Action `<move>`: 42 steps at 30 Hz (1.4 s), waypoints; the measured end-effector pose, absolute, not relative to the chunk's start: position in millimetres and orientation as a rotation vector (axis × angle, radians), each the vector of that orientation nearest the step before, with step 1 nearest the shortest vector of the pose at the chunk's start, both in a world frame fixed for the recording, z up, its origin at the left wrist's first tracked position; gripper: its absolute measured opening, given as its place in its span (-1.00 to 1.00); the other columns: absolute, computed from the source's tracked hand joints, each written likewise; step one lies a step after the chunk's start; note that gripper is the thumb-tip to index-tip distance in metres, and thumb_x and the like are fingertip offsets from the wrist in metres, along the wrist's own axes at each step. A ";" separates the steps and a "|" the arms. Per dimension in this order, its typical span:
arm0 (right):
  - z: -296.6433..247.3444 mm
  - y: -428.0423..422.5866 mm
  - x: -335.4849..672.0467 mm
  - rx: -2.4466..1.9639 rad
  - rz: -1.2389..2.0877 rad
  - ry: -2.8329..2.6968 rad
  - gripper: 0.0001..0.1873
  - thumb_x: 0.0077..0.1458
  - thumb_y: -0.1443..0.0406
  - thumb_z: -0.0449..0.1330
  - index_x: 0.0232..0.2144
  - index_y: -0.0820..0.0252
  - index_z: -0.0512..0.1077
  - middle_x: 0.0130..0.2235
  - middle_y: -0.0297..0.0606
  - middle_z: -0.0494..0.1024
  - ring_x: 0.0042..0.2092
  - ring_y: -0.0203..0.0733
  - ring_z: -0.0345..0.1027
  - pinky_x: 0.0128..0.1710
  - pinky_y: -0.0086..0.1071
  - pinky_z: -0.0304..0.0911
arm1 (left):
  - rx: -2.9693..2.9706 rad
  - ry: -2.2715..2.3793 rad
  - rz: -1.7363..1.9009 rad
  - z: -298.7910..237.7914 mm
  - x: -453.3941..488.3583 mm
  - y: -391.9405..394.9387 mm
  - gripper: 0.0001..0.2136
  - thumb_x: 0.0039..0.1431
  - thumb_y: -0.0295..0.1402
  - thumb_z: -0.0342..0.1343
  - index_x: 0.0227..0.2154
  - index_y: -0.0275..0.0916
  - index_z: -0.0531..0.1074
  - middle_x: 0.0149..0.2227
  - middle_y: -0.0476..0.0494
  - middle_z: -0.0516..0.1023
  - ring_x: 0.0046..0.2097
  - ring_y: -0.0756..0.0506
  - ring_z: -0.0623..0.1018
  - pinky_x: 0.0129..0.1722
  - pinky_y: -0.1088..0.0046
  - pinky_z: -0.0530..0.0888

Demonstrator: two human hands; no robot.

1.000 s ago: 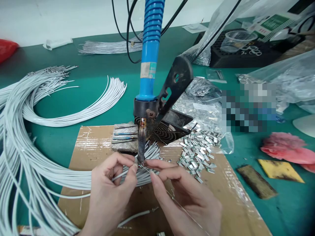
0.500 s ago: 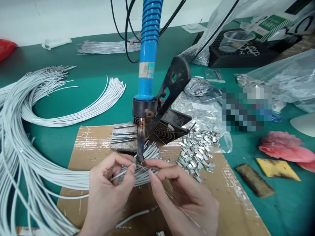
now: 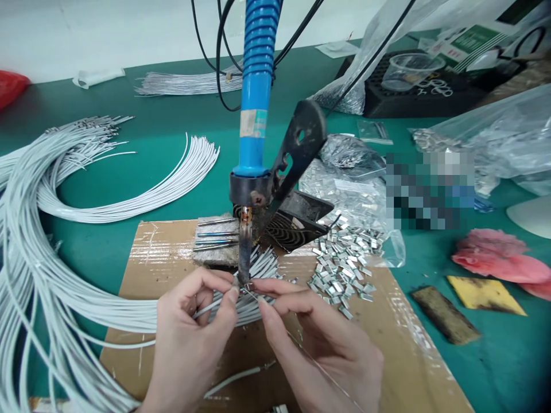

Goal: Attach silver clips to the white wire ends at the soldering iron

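Under the tip of a blue-handled soldering iron, both my hands meet closely. My left hand is closed, with thumb and forefinger pinching the end of a white cable just left of the tip. Between the thumb and fingers of my right hand runs thin solder wire, its end reaching the cable end at the iron's tip. A small metal part seems to sit at that joint, but the fingertips partly hide it. Behind the hands lies a bundle of white cables.
A cardboard sheet lies on the green table. Loose metal clips are heaped right of the iron's black stand. A large cable bundle fills the left. At right lie a yellow sponge, a brown sponge and pink cloth.
The soldering iron and its stand have shifted very slightly left. Both hands keep their grip and position at the tip.
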State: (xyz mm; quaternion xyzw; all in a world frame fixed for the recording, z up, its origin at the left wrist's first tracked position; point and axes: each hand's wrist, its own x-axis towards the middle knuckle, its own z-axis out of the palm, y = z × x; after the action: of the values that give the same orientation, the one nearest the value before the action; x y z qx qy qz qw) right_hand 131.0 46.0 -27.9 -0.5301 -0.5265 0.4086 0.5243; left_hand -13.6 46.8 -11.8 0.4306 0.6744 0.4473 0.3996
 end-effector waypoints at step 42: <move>-27.6 45.8 127.8 -1.227 0.909 -1.289 -0.82 0.12 0.44 0.32 -0.48 0.10 0.53 -0.27 -0.29 0.73 -0.22 -0.19 0.66 -0.18 -0.43 0.51 | 1.074 1.711 1.117 -16.3 -16.1 40.2 -0.89 0.12 -0.46 0.27 -0.50 -0.18 0.55 -0.32 -0.07 0.65 -0.34 -0.03 0.60 -0.53 0.64 0.41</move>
State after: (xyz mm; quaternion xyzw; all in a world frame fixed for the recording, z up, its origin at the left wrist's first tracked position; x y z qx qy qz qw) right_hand 127.8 45.8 -27.6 -0.5165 -0.5426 0.3825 0.5408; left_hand -16.1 40.2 -16.3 0.4254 0.6777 0.4426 0.4047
